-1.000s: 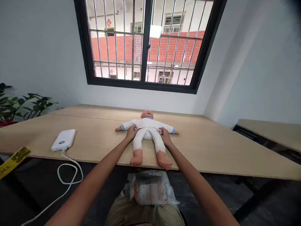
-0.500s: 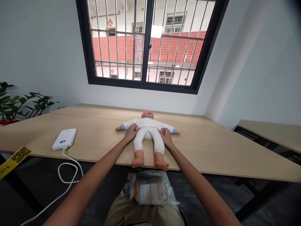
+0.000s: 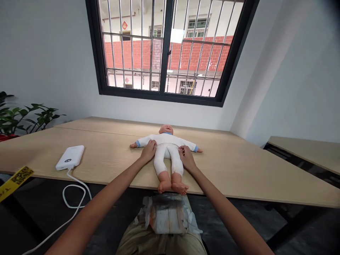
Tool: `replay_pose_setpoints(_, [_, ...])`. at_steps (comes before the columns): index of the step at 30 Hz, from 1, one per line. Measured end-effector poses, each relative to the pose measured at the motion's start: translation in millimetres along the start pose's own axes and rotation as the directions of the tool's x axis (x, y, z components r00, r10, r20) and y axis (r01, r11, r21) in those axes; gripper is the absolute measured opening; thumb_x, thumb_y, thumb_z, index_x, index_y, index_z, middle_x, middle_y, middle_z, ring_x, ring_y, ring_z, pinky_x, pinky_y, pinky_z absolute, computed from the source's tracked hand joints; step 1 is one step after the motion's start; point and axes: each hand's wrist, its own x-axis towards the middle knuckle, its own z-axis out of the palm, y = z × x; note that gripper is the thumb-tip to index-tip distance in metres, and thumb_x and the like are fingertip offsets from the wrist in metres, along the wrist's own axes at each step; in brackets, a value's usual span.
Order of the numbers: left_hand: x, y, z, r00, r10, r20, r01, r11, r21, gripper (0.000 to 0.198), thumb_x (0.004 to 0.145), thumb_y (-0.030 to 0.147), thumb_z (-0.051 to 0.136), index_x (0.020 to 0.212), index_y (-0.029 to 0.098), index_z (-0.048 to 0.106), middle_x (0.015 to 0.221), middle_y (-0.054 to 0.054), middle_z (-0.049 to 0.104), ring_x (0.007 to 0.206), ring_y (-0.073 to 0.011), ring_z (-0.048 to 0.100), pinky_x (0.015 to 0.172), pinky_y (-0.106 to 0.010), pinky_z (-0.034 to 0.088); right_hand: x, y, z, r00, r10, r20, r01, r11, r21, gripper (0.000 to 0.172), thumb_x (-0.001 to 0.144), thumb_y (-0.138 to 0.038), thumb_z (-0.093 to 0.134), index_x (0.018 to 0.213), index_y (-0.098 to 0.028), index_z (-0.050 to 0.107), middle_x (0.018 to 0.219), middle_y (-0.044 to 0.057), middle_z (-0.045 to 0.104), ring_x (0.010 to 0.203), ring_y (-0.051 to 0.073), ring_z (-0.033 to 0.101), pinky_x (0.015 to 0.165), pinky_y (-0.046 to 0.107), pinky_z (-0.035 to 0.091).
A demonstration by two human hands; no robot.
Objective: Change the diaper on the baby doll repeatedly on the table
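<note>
A baby doll (image 3: 167, 140) lies on its back on the wooden table, its head towards the window and its arms spread wide. It wears a white top with blue collar and cuffs and white bottoms; its bare feet point at me. My left hand (image 3: 149, 150) is at the doll's waist on the left, fingers closed on the clothing there. On the opposite side my right hand (image 3: 187, 158) pinches at the waist and hip with bent fingers. The fingertips are small and partly hidden against the white cloth.
A white power bank (image 3: 70, 157) with a white cable (image 3: 77, 180) lies on the table (image 3: 239, 166) at left; the cable hangs over the front edge. A yellow tag (image 3: 16, 182) shows at far left. A plant (image 3: 32, 117) stands behind it. Another table (image 3: 305, 152) is at right.
The doll's legs have come closer together, with the feet nearer each other. My right hand has shifted slightly inward and down; my left hand stays at the waist.
</note>
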Motion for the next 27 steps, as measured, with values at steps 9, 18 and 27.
replay_pose_setpoints(9, [-4.7,8.8,5.8,1.000,-0.026,0.001,0.026,0.999,0.042,0.024,0.083,0.002,0.038,0.094,0.021,0.047,0.103,-0.005,0.052,0.095,-0.0190,0.055,0.083,-0.030,0.046,-2.4,-3.2,6.1,0.996,-0.021,0.086,0.020,1.000,0.008,0.019,0.092,-0.032,0.036,0.090,-0.022,0.052,0.094,0.007,0.062,0.089,0.022,0.058,0.083,0.037,0.045])
replay_pose_setpoints(18, [-10.5,31.5,13.0,1.000,-0.027,-0.013,0.028,0.997,0.071,0.030,0.083,0.000,0.036,0.100,0.020,0.051,0.109,-0.008,0.050,0.089,-0.0208,0.053,0.069,-0.029,0.043,-0.8,-3.8,10.2,0.994,-0.026,0.108,0.030,0.999,-0.039,0.018,0.091,-0.030,0.037,0.089,-0.022,0.052,0.092,0.007,0.062,0.086,0.022,0.058,0.081,0.036,0.046])
replay_pose_setpoints(27, [-9.5,27.4,9.3,0.998,0.061,-0.009,-0.061,0.998,-0.022,0.027,0.086,0.002,0.039,0.091,0.020,0.058,0.100,-0.006,0.056,0.098,-0.0198,0.055,0.086,-0.030,0.046,-2.0,-4.1,7.0,0.991,-0.040,0.124,0.042,0.999,-0.009,0.023,0.093,-0.032,0.038,0.093,-0.021,0.059,0.097,0.008,0.064,0.092,0.021,0.059,0.088,0.038,0.047])
